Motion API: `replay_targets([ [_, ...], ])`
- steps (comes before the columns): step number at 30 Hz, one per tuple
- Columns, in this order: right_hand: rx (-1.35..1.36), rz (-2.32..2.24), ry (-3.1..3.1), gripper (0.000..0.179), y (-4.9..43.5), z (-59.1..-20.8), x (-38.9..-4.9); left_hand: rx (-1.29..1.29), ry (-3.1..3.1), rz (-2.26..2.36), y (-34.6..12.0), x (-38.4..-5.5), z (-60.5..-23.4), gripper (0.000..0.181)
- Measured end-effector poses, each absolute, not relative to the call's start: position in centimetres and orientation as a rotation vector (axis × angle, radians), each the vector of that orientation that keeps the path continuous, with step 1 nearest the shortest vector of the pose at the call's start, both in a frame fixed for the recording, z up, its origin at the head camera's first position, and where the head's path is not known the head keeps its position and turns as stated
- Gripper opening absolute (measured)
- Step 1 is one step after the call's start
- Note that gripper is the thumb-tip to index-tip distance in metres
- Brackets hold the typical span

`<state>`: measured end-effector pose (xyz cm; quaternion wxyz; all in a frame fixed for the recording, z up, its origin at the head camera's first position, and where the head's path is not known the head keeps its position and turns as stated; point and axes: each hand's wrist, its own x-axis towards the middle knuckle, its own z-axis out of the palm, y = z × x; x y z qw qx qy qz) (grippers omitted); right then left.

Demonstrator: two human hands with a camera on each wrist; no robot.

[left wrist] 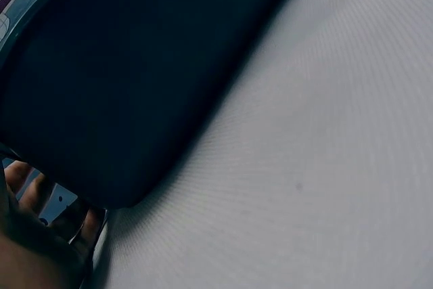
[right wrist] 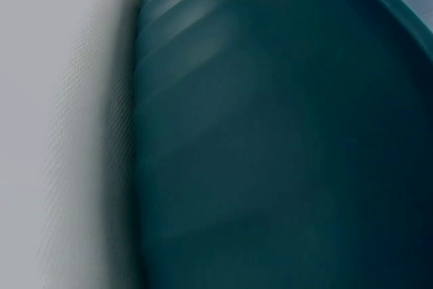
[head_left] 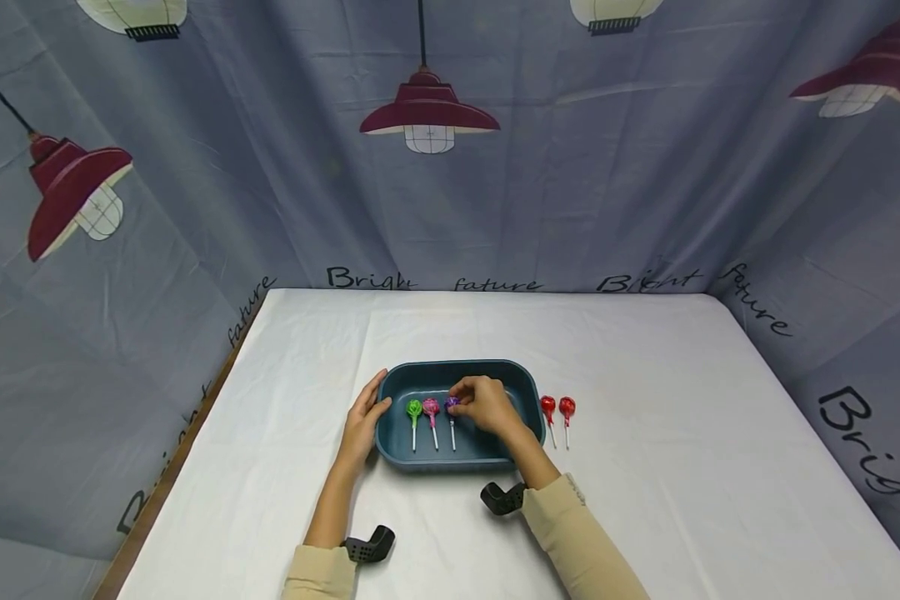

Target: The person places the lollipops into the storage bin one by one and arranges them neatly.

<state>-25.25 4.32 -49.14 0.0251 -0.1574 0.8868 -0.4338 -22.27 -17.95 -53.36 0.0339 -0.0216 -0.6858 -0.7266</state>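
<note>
A dark teal tray point(head_left: 487, 454) lies on the white-covered table in the head view. Against its left end rests my left hand point(head_left: 358, 429), with fingers along the outside and the thumb at the rim. My right hand point(head_left: 489, 407) reaches over the tray and pinches a purple lollipop point(head_left: 452, 403) by its head; its white stick points toward me. To the left inside the tray lie a green lollipop point(head_left: 414, 410) and a pink lollipop point(head_left: 431, 408), side by side. The wrist views mostly show the tray's outer wall point(left wrist: 135, 86), point(right wrist: 270, 133).
Just right of the tray, two red lollipops point(head_left: 548, 407), point(head_left: 567, 408) lie on the white tablecloth point(head_left: 645, 500). A grey curtain point(head_left: 495, 208) printed with lamps hangs behind and at the sides. Each wrist wears a black device point(head_left: 371, 546), point(head_left: 502, 498).
</note>
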Motion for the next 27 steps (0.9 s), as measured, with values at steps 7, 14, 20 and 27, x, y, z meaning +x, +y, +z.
replay_targets([
  [7, -0.510, -1.348, 2.708, 0.014, 4.1, -49.1, -25.1, -0.069, -2.134, -2.253, -17.9, -21.9, -52.3, 0.047],
  [14, -0.480, -1.319, 2.737, 0.014, 3.9, -49.1, -25.3, -0.081, -2.158, -2.227, -17.5, -21.2, -50.7, 0.048],
  [20, -0.382, -1.285, 2.769, 0.013, 3.9, -49.0, -25.4, -0.095, -2.150, -2.232, -17.5, -21.2, -50.7, 0.047],
  [27, -0.429, -1.293, 2.749, 0.013, 3.8, -49.1, -25.5, -0.083, -2.148, -2.240, -17.6, -21.1, -50.8, 0.047],
])
